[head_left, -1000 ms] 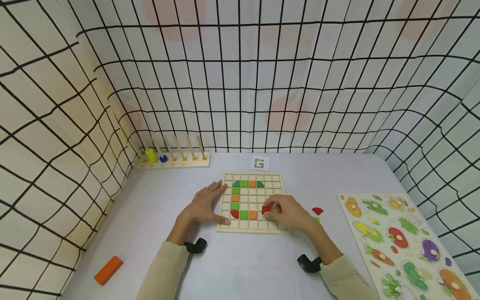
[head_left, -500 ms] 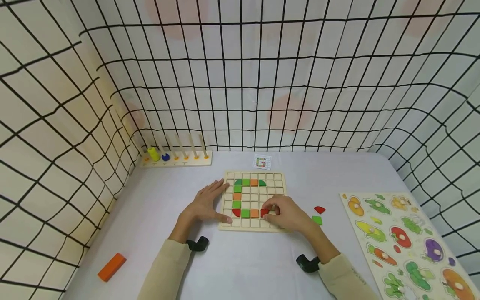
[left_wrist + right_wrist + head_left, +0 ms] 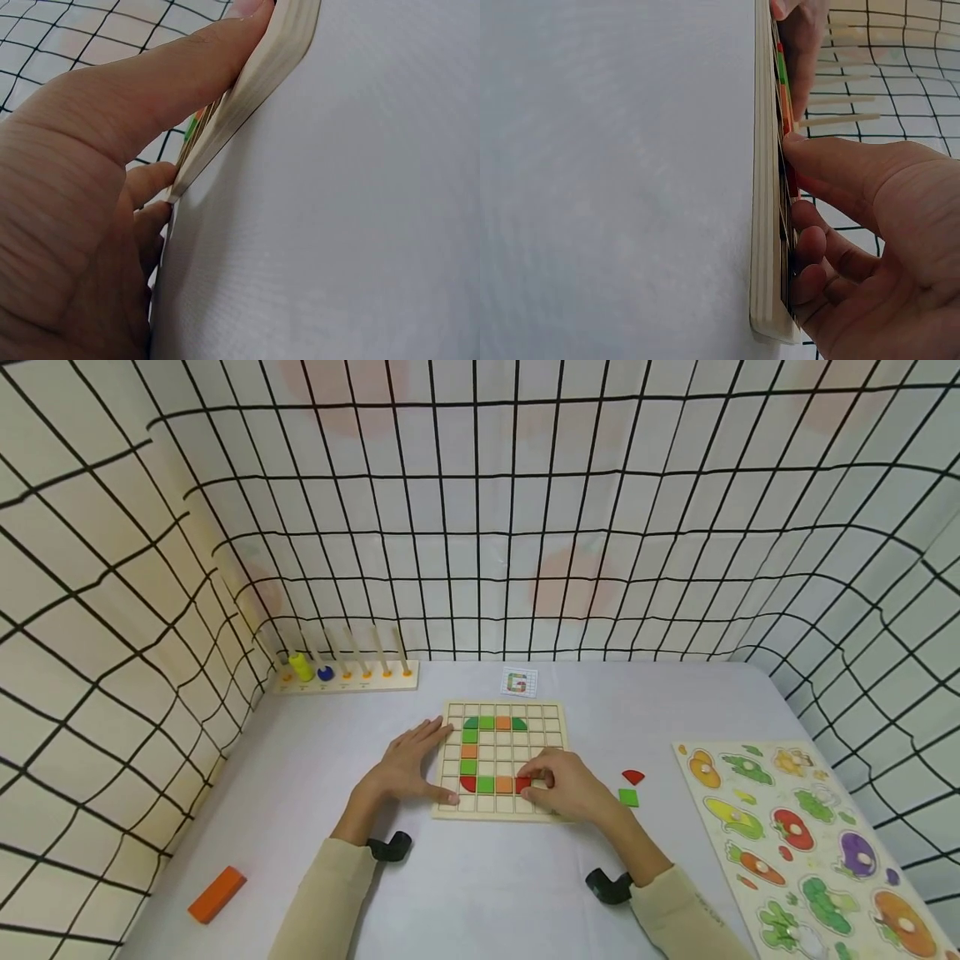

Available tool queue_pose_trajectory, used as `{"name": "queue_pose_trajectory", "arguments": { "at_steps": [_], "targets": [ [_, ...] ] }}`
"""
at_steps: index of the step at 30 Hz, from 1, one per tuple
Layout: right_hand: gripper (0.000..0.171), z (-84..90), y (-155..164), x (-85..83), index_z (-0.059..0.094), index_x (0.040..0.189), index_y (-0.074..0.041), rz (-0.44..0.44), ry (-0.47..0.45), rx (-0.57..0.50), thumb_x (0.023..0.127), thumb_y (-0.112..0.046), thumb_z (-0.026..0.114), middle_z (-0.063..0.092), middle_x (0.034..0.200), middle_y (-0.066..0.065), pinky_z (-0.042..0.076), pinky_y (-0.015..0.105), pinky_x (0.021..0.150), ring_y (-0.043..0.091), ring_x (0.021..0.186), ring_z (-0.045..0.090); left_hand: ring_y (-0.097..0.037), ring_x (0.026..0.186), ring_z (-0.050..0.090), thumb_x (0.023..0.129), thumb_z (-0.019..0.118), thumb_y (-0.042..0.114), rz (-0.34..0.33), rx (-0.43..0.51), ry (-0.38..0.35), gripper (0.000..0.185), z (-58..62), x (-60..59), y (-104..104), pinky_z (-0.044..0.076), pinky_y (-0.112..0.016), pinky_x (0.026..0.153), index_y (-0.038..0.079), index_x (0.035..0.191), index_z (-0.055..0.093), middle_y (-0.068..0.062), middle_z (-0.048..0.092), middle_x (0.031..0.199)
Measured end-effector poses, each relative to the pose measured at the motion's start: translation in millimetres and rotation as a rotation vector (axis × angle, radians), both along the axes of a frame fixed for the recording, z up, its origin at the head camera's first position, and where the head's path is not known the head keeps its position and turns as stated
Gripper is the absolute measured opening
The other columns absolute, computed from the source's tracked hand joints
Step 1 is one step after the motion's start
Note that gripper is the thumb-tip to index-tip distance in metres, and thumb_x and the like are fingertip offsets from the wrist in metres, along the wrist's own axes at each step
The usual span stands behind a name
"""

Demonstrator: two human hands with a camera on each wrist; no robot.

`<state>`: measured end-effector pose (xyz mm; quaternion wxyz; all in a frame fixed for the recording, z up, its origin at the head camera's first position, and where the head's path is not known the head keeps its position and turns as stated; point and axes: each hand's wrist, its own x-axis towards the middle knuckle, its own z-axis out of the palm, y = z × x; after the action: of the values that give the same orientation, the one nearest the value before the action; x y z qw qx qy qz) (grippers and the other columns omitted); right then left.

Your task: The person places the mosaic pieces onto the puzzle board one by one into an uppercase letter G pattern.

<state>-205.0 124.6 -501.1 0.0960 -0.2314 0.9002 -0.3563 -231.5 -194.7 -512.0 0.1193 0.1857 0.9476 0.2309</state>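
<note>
- We see a wooden grid board [image 3: 501, 760] lying flat just below the middle of the head view, on a pale table [image 3: 480, 893].
- Our left hand [image 3: 408, 768] lies on the board's left edge with fingers straight and spread, thumb along the lower left corner; it grips nothing. In the left wrist view the thumb [image 3: 180, 82] lies along the board's edge [image 3: 255, 82].
- Our right hand [image 3: 566, 787] rests on the lower right part of the board, fingers curled round a red piece [image 3: 522, 784], pinching it down into the bottom row of coloured tiles.
- That red piece sits just right of an orange tile [image 3: 503, 784], which follows a green tile [image 3: 485, 784] and a red corner piece [image 3: 468, 783].
- In the right wrist view the board is seen edge-on, and the fingertips [image 3: 799, 146] press on the red piece [image 3: 791, 180]; how deep it sits we cannot tell.
- Two loose pieces lie on the table right of the board: a red quarter-round [image 3: 633, 776] and, just below it, a green square [image 3: 628, 797].
- A small pattern card [image 3: 519, 682] lies above the board.
- A peg rack [image 3: 345, 677] stands at the upper left of the table.
- An orange block [image 3: 217, 894] lies in the lower left.
- A vegetable puzzle [image 3: 802, 835] fills the lower right.
</note>
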Motion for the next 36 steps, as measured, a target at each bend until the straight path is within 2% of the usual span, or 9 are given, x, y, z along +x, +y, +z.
{"name": "queue_pose_trajectory", "arguments": {
  "at_steps": [12, 18, 24, 30, 36],
  "targets": [
    [0.022, 0.0, -1.0, 0.9, 0.079, 0.111, -0.018, -0.008, 0.012, -0.009, 0.089, -0.021, 0.080, 0.061, 0.089, -0.004, 0.042, 0.024, 0.062, 0.012, 0.072, 0.050, -0.028, 0.162, 0.010, 0.066, 0.085, 0.070, 0.001, -0.016, 0.003, 0.126, -0.8, -0.3, -0.4, 0.014, -0.060, 0.128, 0.025, 0.166, 0.024, -0.001, 0.013, 0.175],
    [0.022, 0.1, 8.3, 2.8, 0.078, 0.112, -0.016, -0.029, -0.023, -0.064, 0.090, -0.020, 0.079, 0.063, 0.090, -0.006, 0.045, 0.023, 0.063, 0.013, 0.075, 0.053, -0.028, 0.162, 0.010, 0.066, 0.085, 0.071, -0.004, -0.010, 0.008, 0.125, -2.0, -1.2, -0.1, 0.015, -0.059, 0.128, 0.024, 0.165, 0.025, -0.001, 0.014, 0.175],
    [0.022, 6.2, 29.4, 6.0, 0.078, 0.112, -0.017, -0.101, -0.049, -0.081, 0.090, -0.019, 0.079, 0.066, 0.092, -0.005, 0.048, 0.024, 0.065, 0.015, 0.078, 0.056, -0.029, 0.162, 0.011, 0.066, 0.085, 0.070, -0.010, -0.009, 0.008, 0.125, -2.7, -0.3, -0.3, 0.014, -0.060, 0.129, 0.023, 0.166, 0.025, -0.002, 0.014, 0.175],
    [0.025, 16.8, 61.5, 11.6, 0.077, 0.113, -0.012, -0.152, 0.004, -0.049, 0.090, -0.019, 0.080, 0.063, 0.091, -0.001, 0.046, 0.024, 0.059, 0.016, 0.078, 0.054, -0.029, 0.162, 0.010, 0.067, 0.084, 0.069, -0.007, -0.010, 0.001, 0.124, -2.5, 0.8, 0.5, 0.014, -0.060, 0.128, 0.023, 0.166, 0.025, -0.003, 0.014, 0.175],
    [0.024, 19.7, 95.6, 15.3, 0.077, 0.114, -0.014, -0.205, 0.030, 0.009, 0.091, -0.021, 0.080, 0.057, 0.084, -0.002, 0.043, 0.021, 0.060, 0.016, 0.076, 0.051, -0.029, 0.162, 0.010, 0.067, 0.084, 0.070, -0.014, -0.012, -0.001, 0.125, -0.8, -0.2, -0.3, 0.013, -0.060, 0.129, 0.024, 0.166, 0.023, -0.002, 0.013, 0.175]
  ]
}}
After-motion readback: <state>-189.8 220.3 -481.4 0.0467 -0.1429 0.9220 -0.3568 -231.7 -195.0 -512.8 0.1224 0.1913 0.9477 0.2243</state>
